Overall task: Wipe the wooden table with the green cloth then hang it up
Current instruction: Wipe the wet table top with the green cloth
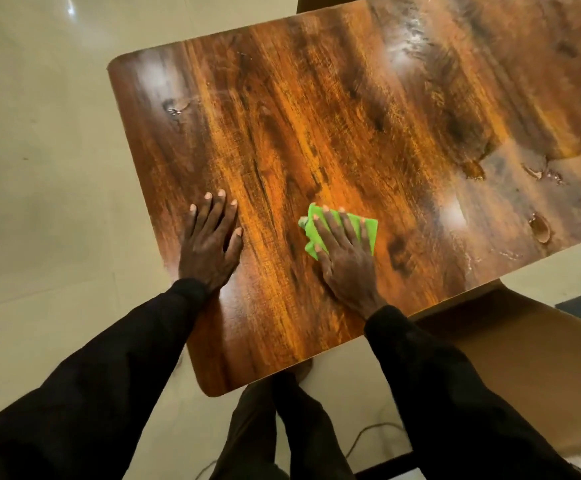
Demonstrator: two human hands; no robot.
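Right, I count two grips in view from the head camera, both bare hands coming out of two black sleeves. The left grip lies flat on the wooden worktop, palm down, with the fingers straight and slightly spread; it has hold of nothing. The right grip is just as flat, its four fingers stretched out and fanned over the one green cloth, pressing it down rather than clutching it.

That cloth sits crumpled on the near half of the worktop, right of centre. It pokes out past the fingertips and on both sides of the hand. The two grips are apart, with a bare strip of wood between them.

On the worktop I make out at least four wet blots toward the right edge, and one more near the far left corner. Two bright glares of light sit on the gloss.

Below the right edge stands one brown cardboard box. Pale floor surrounds the worktop, with one thin cable lying on it near my legs.
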